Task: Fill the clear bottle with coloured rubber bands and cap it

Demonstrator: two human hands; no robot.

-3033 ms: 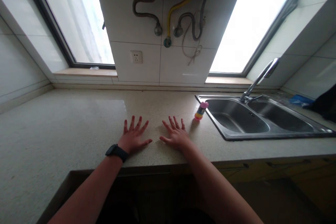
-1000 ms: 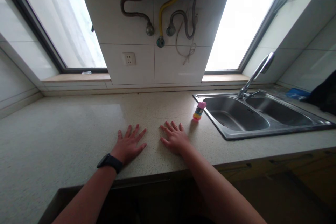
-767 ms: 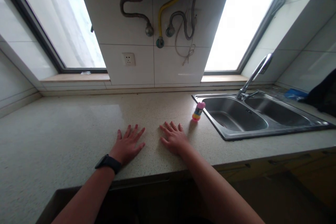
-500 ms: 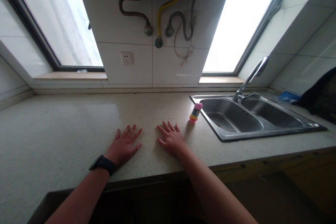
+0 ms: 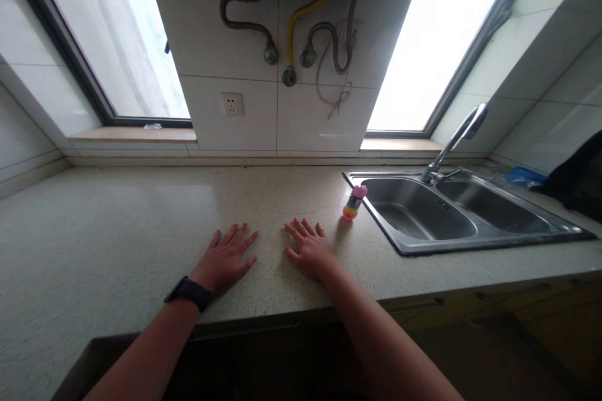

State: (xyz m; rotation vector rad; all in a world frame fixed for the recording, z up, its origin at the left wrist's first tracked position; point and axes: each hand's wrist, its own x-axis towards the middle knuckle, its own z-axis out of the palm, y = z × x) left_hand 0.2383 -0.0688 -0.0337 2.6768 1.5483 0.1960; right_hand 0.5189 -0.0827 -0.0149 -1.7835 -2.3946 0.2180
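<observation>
My left hand lies flat on the pale speckled countertop, fingers spread, with a dark watch on its wrist. To its right, my right hand also rests palm down with its fingers apart. Neither hand holds anything. Just beyond the right hand, a small bottle with a pink cap and a colourful label stands on the counter, close to the left rim of the sink; the hand does not touch it.
A steel double-bowl sink with a chrome faucet is set in the counter on the right. A blue bag and a dark object lie beyond it. The tiled wall carries a socket and a yellow pipe.
The whole view has shifted slightly, so everything appears a little further right. Both hands and the bottle keep their places on the counter.
</observation>
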